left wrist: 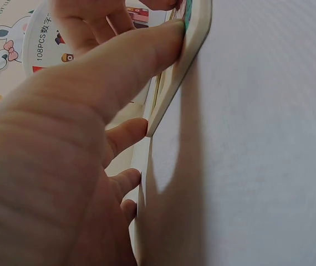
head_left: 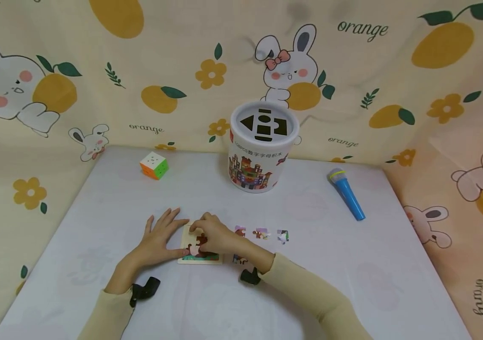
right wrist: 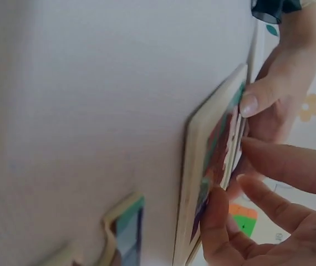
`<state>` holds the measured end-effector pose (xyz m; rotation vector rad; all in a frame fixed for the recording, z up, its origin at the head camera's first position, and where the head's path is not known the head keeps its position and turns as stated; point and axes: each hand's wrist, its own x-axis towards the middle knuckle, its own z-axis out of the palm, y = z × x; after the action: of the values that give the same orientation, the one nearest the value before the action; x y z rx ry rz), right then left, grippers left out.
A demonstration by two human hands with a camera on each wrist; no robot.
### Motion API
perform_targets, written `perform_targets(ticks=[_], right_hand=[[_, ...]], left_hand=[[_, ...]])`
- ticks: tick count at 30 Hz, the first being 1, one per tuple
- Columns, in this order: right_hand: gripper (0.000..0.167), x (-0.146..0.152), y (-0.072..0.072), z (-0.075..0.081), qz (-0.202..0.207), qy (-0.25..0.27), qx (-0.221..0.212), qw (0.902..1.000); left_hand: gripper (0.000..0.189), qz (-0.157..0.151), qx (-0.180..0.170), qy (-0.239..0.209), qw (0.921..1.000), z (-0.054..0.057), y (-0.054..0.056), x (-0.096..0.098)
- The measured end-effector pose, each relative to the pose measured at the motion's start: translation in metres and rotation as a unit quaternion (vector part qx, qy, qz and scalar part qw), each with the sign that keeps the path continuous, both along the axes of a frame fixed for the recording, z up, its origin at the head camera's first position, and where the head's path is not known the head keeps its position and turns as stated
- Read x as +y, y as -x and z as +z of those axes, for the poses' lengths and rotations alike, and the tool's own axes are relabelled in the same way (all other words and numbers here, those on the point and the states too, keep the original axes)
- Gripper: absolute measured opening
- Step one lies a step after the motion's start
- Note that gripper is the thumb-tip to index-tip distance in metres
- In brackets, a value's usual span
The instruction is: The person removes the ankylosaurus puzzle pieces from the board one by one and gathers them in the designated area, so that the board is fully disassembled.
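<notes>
Wooden jigsaw tray (head_left: pixel 199 262) resting on the white surface (head_left: pixel 80 255), straight-fingered left hand (head_left: pixel 159 242) along its left edge, bent-fingered right hand (head_left: pixel 216 236) over it, pinching or not impossible to tell. Risk of a jammed piece from pressing misaligned, or of a skidding tray from light bracing. Inside the tray, partly assembled pink-and-brown picture pieces (head_left: pixel 194 250); in the lidded block bucket (head_left: pixel 252 172), contents unseen; loose jigsaw pieces (head_left: pixel 283 236) to the right.
</notes>
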<state>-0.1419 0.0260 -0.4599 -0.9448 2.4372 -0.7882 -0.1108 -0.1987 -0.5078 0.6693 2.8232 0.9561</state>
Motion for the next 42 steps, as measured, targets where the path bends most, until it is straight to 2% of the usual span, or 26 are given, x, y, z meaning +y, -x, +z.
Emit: perform_targets(ticks=[5, 16, 21, 28, 35, 39, 42], right_hand=[[0.042, -0.006, -0.004, 0.000, -0.007, -0.035, 0.033, 0.9988], [0.038, -0.008, -0.012, 0.001, -0.027, -0.071, 0.056, 0.9956], [0.030, -0.008, -0.013, 0.001, -0.027, -0.058, 0.064, 0.9959], [0.031, -0.005, -0.014, -0.001, -0.022, -0.010, 0.070, 0.9973], [0.023, -0.001, -0.010, -0.005, -0.022, 0.033, 0.048, 0.9981], [0.022, 0.002, -0.005, -0.007, -0.029, 0.051, -0.002, 0.9983], [0.023, 0.006, 0.000, -0.008, -0.037, 0.085, -0.053, 0.9944]], left_hand=[[0.080, 0.003, -0.001, -0.001, 1.0000, -0.001, 0.000, -0.001], [0.079, 0.002, -0.005, -0.004, 1.0000, 0.000, 0.000, -0.001], [0.079, 0.003, -0.005, -0.004, 1.0000, 0.000, 0.000, -0.001], [0.079, 0.002, -0.006, -0.007, 1.0000, 0.001, 0.000, -0.001], [0.079, 0.004, -0.007, -0.004, 1.0000, -0.001, 0.000, -0.001], [0.080, 0.004, -0.005, -0.003, 1.0000, -0.001, 0.000, 0.000], [0.080, 0.004, -0.003, -0.001, 1.0000, 0.000, 0.000, 0.000]])
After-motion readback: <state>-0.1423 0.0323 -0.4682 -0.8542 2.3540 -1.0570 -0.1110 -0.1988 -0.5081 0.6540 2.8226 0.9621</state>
